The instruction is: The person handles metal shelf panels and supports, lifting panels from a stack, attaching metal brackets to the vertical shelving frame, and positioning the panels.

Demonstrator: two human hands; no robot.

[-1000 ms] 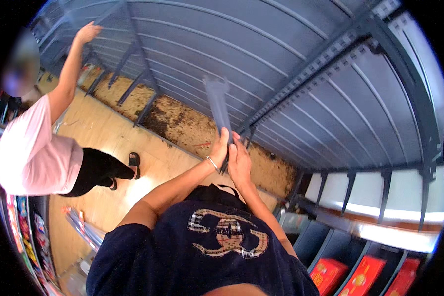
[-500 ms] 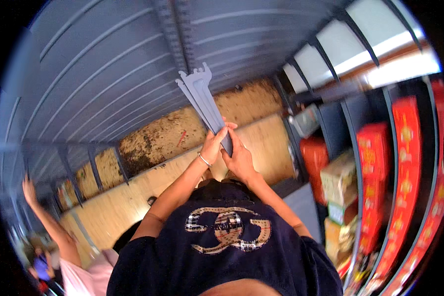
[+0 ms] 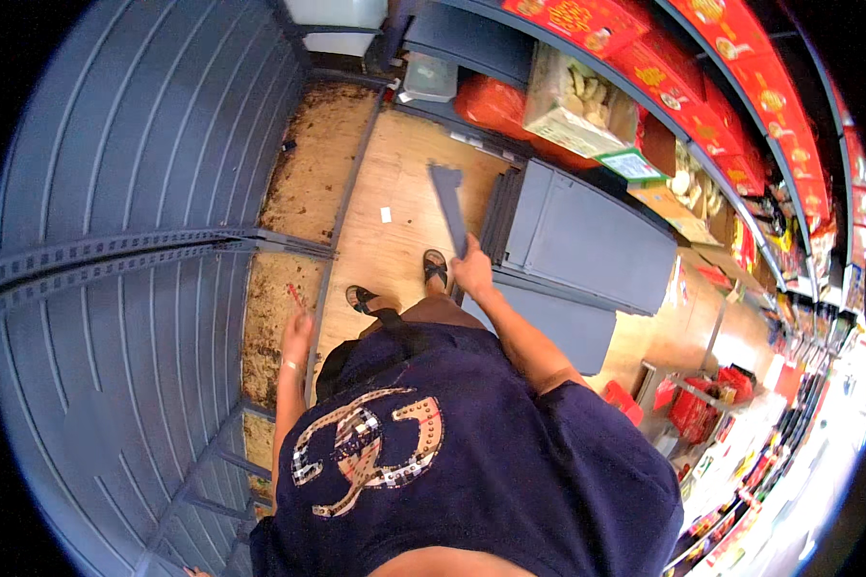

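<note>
Right hand (image 3: 471, 270) clasps the grey shelf bracket (image 3: 448, 205) by its near end, length running forward; left hand (image 3: 298, 337) apart, curl unclear.

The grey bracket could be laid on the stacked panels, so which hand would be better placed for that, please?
Probably the right hand: it holds the grey bracket, close beside the stacked panels. The left hand is across by the shelving, farther from them, and appears empty.
</note>
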